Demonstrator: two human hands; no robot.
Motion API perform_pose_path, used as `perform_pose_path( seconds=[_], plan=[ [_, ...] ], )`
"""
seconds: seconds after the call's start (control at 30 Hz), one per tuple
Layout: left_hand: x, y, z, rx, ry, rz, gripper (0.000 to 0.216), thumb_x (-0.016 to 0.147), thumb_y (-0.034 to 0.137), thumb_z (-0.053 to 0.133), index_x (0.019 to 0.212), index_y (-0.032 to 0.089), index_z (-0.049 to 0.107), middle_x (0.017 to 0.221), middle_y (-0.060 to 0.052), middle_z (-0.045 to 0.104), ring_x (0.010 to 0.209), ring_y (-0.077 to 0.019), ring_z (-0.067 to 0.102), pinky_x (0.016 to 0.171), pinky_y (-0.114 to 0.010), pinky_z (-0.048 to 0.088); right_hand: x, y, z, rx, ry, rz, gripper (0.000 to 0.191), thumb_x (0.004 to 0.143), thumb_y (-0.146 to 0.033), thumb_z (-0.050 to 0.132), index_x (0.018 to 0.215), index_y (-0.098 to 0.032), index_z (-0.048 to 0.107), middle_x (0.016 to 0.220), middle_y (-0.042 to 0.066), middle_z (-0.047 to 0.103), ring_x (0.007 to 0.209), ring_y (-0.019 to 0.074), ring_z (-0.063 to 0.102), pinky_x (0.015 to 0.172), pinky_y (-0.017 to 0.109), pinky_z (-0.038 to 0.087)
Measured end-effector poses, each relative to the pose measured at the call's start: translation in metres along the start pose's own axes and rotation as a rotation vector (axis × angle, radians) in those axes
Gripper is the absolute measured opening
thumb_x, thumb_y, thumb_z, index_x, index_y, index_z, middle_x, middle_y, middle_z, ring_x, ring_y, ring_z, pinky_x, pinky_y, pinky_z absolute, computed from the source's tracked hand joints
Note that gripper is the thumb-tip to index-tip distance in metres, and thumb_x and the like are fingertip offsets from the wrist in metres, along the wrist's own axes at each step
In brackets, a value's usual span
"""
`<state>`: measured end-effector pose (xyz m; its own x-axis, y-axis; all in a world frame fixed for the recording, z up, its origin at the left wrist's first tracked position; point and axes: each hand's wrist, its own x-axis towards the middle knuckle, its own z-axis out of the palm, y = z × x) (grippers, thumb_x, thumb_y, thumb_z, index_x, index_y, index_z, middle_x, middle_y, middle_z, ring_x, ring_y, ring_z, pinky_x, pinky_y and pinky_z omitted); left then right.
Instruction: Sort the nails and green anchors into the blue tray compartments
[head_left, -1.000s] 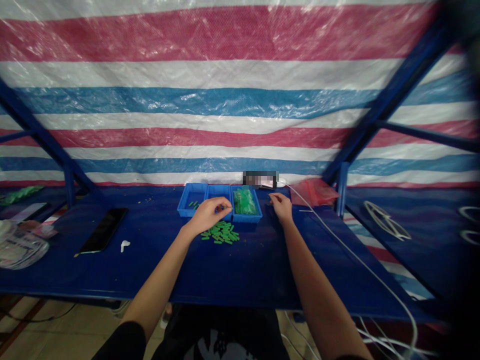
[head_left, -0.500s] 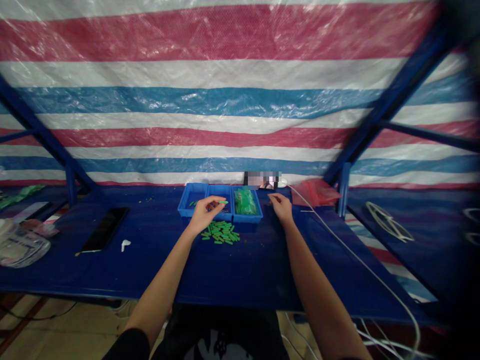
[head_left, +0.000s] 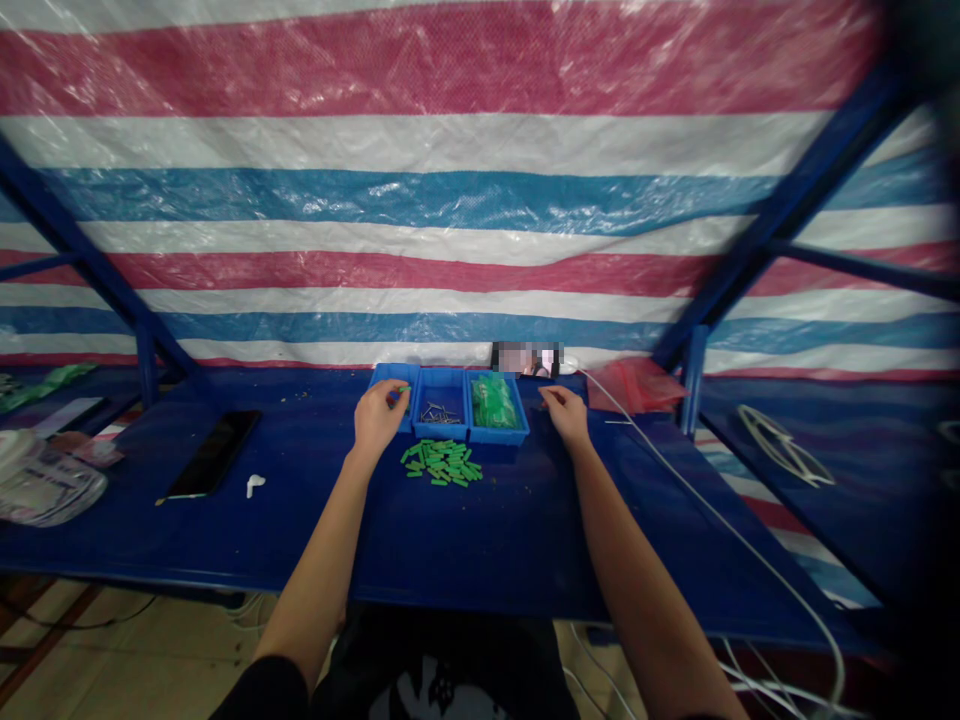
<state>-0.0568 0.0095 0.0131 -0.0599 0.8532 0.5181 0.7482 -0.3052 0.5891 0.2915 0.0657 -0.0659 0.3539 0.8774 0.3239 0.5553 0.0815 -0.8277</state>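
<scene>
Blue middle bin (head_left: pixel 441 433): landmark in head view; holding metal pins (head_left: pixel 439 415), likely to keep them from scattering.
Left hand (head_left: pixel 379 415): over left bin (head_left: pixel 394 371), just left of middle bin; fingertips apparently pinching green piece (head_left: pixel 405 389), suiting so small an item.
Green heap (head_left: pixel 444 464): on table (head_left: pixel 487 560), just in front of middle bin, presumably for short reach.
Right bin (head_left: pixel 499 437): just right of middle bin; holding green packet (head_left: pixel 493 400).
Right hand (head_left: pixel 566 412): right of middle bin, beyond right bin; fingertips together, cannot tell whether gripping anything.
</scene>
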Motion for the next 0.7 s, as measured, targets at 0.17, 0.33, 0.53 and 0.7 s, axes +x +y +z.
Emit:
perform_pose_path(
  seconds=[0.17,0.33,0.53,0.7],
  plan=[
    [0.000,-0.007,-0.002,0.073,0.011,-0.068,0.017,0.079,0.029,0.054,0.089,0.022,0.066,0.079,-0.001,0.067,0.063,-0.0135,0.057,0.060,-0.023,0.041,0.001,0.003,0.001,-0.009,0.000,0.006,0.038,0.072,-0.049,0.052,0.082,-0.017,0.068,0.063,0.004,0.064,0.065,0.0205,0.060,0.065,0.030,0.042],
    [0.001,-0.011,-0.001,0.097,-0.016,-0.049,0.019,0.079,0.027,0.055,0.094,0.021,0.064,0.082,-0.002,0.066,0.064,-0.0138,0.057,0.062,-0.025,0.042,0.001,0.002,0.002,-0.002,0.002,0.014,0.037,0.072,-0.048,0.052,0.081,-0.016,0.068,0.062,0.004,0.064,0.064,0.0204,0.060,0.066,0.031,0.042],
    [-0.010,0.016,0.008,-0.160,-0.173,0.177,0.020,0.080,0.026,0.056,0.097,0.019,0.063,0.082,-0.002,0.064,0.061,-0.0105,0.053,0.063,-0.024,0.044,0.000,0.001,0.001,0.008,-0.001,0.003,0.036,0.072,-0.049,0.052,0.080,-0.017,0.067,0.062,0.004,0.064,0.065,0.0209,0.060,0.066,0.031,0.043],
    [-0.034,0.048,0.018,-0.221,-0.577,0.466,0.018,0.078,0.023,0.056,0.094,0.019,0.064,0.083,-0.002,0.064,0.068,-0.0116,0.057,0.063,-0.023,0.044,0.000,0.001,0.000,-0.004,-0.004,0.007,0.036,0.072,-0.047,0.052,0.080,-0.016,0.068,0.062,0.004,0.064,0.065,0.0209,0.060,0.066,0.031,0.042]
  ],
)
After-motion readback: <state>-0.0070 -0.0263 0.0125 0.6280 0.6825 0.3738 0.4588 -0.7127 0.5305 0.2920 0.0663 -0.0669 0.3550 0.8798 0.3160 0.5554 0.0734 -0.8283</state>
